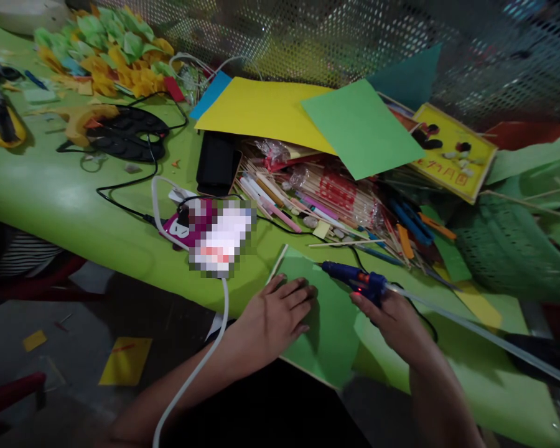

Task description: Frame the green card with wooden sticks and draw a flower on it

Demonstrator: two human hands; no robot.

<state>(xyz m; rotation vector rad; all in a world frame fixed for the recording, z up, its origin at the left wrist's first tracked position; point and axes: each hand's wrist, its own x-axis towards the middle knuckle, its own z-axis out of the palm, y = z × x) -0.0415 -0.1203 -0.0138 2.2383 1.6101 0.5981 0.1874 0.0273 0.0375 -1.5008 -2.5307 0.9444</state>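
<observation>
Near the table's front edge lies a green paper sheet (pixel 338 330) with a thin wooden stick (pixel 279 262) along its upper left edge. My left hand (pixel 282 311) rests flat on the left part of the sheet, its fingers spread and nothing in them. My right hand (pixel 392 317) is wrapped round a blue glue gun (pixel 354 278) with a red light on it. The gun's tip points left over the sheet's top part. A long translucent glue stick (pixel 485 339) runs out of its rear to the right.
Behind lie a pile of sticks and pens (pixel 280 199), yellow paper (pixel 266 112) and orange-handled scissors (pixel 436 224). A green basket (pixel 513 242) stands right. A phone (pixel 221 239) with a white cable lies on a pink power strip (pixel 170 230). Crumpled paper (pixel 116 50) sits back left.
</observation>
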